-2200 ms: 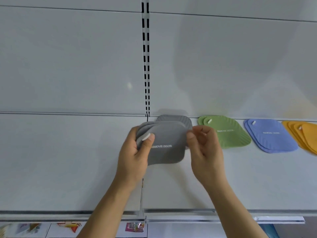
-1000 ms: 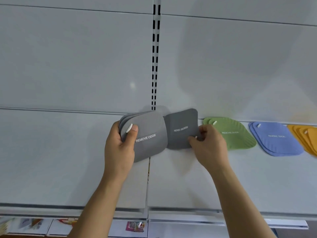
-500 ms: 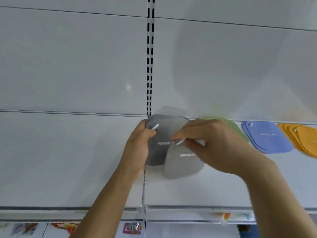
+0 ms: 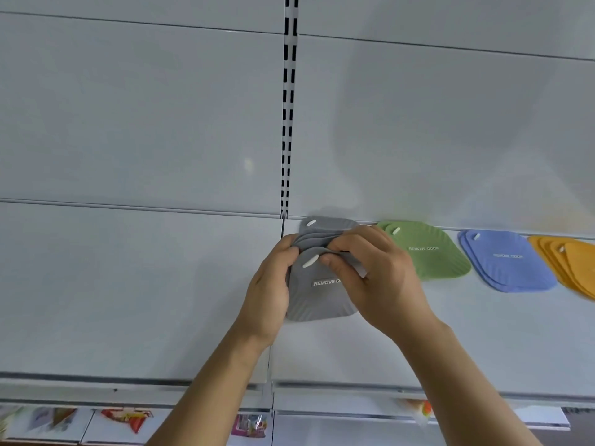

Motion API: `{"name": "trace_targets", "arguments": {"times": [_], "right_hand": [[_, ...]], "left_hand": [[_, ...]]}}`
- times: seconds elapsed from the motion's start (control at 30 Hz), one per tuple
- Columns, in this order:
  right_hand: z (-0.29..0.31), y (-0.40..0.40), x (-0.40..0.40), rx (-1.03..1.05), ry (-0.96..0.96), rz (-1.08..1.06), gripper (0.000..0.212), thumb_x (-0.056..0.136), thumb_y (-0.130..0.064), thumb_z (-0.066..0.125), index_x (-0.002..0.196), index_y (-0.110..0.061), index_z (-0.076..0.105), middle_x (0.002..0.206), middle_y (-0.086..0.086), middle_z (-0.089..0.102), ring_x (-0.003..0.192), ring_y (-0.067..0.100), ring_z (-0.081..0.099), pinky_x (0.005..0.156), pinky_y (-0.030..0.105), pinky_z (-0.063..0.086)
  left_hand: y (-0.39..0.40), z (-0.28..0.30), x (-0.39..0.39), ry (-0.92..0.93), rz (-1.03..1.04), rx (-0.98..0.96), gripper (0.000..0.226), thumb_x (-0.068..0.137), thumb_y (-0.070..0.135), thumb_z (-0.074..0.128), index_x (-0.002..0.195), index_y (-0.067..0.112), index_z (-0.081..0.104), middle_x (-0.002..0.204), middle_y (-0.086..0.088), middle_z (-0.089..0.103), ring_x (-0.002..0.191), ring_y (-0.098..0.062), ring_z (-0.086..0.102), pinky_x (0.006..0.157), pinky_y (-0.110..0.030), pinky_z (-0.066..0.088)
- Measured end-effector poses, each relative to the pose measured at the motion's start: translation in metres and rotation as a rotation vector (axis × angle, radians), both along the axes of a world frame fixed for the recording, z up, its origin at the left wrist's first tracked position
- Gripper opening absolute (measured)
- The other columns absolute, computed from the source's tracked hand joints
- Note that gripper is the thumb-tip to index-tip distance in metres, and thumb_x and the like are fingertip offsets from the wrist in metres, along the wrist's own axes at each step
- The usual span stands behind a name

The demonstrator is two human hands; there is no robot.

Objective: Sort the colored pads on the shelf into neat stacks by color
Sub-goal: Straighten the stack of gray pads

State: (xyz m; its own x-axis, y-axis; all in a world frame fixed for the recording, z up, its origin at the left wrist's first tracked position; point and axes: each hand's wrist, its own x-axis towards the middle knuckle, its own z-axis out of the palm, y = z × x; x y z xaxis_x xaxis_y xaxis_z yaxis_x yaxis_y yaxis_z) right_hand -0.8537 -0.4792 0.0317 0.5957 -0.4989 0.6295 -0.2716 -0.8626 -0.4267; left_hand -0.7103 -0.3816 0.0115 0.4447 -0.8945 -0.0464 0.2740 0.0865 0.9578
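Gray pads [image 4: 318, 296] sit bunched between both our hands above the white shelf [image 4: 128, 284]. Our left hand [image 4: 269, 296] grips their left edge; our right hand [image 4: 376, 278] pinches the top edges. Green pads [image 4: 425, 252], blue pads [image 4: 508, 260] and orange pads [image 4: 576, 265] lie stacked rightward.

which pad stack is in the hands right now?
The grey pad stack, leftmost: left hand and right hand both grip it. Green, blue and orange stacks lie untouched.
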Motion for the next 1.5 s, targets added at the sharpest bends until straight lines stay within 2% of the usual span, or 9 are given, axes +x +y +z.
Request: {"name": "trace_targets", "arguments": {"times": [0.13, 0.27, 0.37, 0.6, 0.8, 0.97, 1.13, 1.3, 1.5], "right_hand": [[-0.004, 0.001, 0.004, -0.001, -0.028, -0.04, 0.01, 0.095, -0.02, 0.075, 0.094, -0.011, 0.075, 0.091, 0.0, 0.069, 0.086, 0.023, 0.061, 0.08, 0.029, 0.05], [-0.005, 0.005, 0.006, -0.015, -0.069, -0.106, 0.015, 0.094, -0.023, 0.076, 0.1, -0.01, 0.074, 0.097, 0.001, 0.069, 0.093, 0.025, 0.063, 0.081, 0.033, 0.052], [-0.007, -0.003, 0.001, 0.068, -0.098, -0.194, 0.024, 0.1, -0.03, 0.066, 0.114, -0.012, 0.071, 0.111, 0.002, 0.069, 0.104, 0.025, 0.063, 0.09, 0.033, 0.051], [-0.048, -0.039, 0.01, 0.347, 0.63, -0.549, 0.041, 0.096, -0.051, 0.056, 0.106, -0.012, 0.063, 0.109, 0.012, 0.07, 0.104, 0.037, 0.06, 0.094, 0.043, 0.041], [-0.042, -0.057, 0.036, 0.516, 0.69, -0.634, 0.069, 0.077, -0.059, 0.074, 0.122, -0.009, 0.059, 0.121, 0.012, 0.064, 0.123, 0.036, 0.054, 0.099, 0.043, 0.047], [-0.039, -0.068, 0.039, 0.617, 0.552, -0.622, 0.011, 0.078, -0.026, 0.066, 0.077, -0.017, 0.061, 0.086, 0.007, 0.069, 0.096, 0.036, 0.063, 0.078, 0.036, 0.045], [-0.026, -0.047, 0.022, 0.416, 0.268, -0.54, 0.012, 0.097, -0.022, 0.055, 0.098, -0.014, 0.065, 0.085, 0.003, 0.06, 0.087, 0.038, 0.056, 0.069, 0.038, 0.042], [0.026, -0.016, -0.024, 0.487, -0.056, -0.221, 0.033, 0.1, -0.006, 0.057, 0.105, -0.035, 0.072, 0.086, -0.021, 0.071, 0.083, -0.001, 0.062, 0.07, 0.008, 0.043], [0.01, 0.004, -0.018, 0.818, -0.237, -0.046, 0.014, 0.092, -0.034, 0.068, 0.095, -0.023, 0.076, 0.088, -0.009, 0.077, 0.082, 0.003, 0.067, 0.073, 0.028, 0.055]], "left_hand": [[0.004, -0.002, -0.001, -0.098, -0.006, -0.028, 0.047, 0.108, 0.045, 0.041, 0.133, 0.014, 0.066, 0.136, -0.008, 0.069, 0.135, -0.029, 0.059, 0.119, -0.052, 0.041], [0.008, 0.0, -0.006, -0.377, 0.04, -0.003, 0.031, 0.102, 0.04, 0.06, 0.129, 0.027, 0.063, 0.125, 0.018, 0.072, 0.123, -0.002, 0.065, 0.101, -0.017, 0.047], [0.01, -0.006, -0.004, -0.452, 0.141, 0.012, 0.023, 0.104, 0.039, 0.058, 0.124, 0.027, 0.064, 0.117, 0.021, 0.074, 0.113, 0.002, 0.067, 0.091, -0.01, 0.047], [0.023, -0.006, 0.016, -0.44, 0.272, 0.049, 0.018, 0.104, 0.039, 0.059, 0.117, 0.029, 0.066, 0.112, 0.021, 0.075, 0.109, 0.004, 0.067, 0.087, -0.009, 0.047], [0.03, -0.005, 0.025, -0.388, 0.352, 0.054, 0.021, 0.098, 0.045, 0.056, 0.109, 0.03, 0.067, 0.106, 0.019, 0.075, 0.102, 0.001, 0.068, 0.082, -0.011, 0.047], [0.033, -0.007, 0.031, -0.344, 0.402, 0.068, 0.025, 0.097, 0.049, 0.057, 0.107, 0.028, 0.067, 0.104, 0.016, 0.075, 0.1, -0.002, 0.068, 0.084, -0.024, 0.048], [0.03, -0.009, 0.039, -0.281, 0.47, 0.107, 0.024, 0.101, 0.048, 0.056, 0.102, 0.025, 0.066, 0.094, 0.016, 0.072, 0.089, -0.004, 0.064, 0.081, -0.034, 0.048], [0.019, -0.008, 0.045, -0.161, 0.509, 0.116, 0.023, 0.105, 0.047, 0.055, 0.1, 0.029, 0.069, 0.098, 0.014, 0.072, 0.096, -0.009, 0.064, 0.091, -0.04, 0.05], [0.003, 0.003, 0.026, -0.111, 0.328, 0.087, 0.025, 0.109, 0.04, 0.052, 0.105, 0.032, 0.076, 0.111, 0.007, 0.079, 0.109, -0.017, 0.071, 0.105, -0.048, 0.052]]}}
